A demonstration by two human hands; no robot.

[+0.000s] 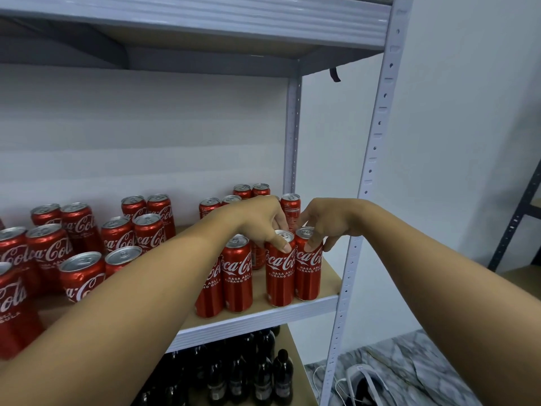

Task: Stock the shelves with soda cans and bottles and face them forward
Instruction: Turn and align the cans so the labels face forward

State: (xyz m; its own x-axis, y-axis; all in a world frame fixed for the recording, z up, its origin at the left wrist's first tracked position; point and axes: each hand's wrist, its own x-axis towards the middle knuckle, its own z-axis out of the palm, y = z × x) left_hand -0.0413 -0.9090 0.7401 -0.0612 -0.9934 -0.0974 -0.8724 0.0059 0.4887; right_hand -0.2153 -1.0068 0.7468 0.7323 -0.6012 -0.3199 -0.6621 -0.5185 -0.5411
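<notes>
— At shelf front, right end: state of each grip?
— Left hand [265, 219] pinches rim of the front can [279, 269]; right hand [323, 222] pinches the corner can [307, 266] just beside it, against the post [345, 276].
— Method?
— Turn by rims, keep bases flat, logos outward, level with the shelf edge [257, 317]. Bottles [282, 373] below: untouched.

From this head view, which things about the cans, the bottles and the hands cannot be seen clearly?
- Head view: the left forearm hides most of one front can.
- The left hand covers cans behind it.
- Bottles on the lower shelf are dark; their labels are unreadable.
- The leftmost can is cut by the frame edge.
- The right hand hides the top of its can.
</notes>
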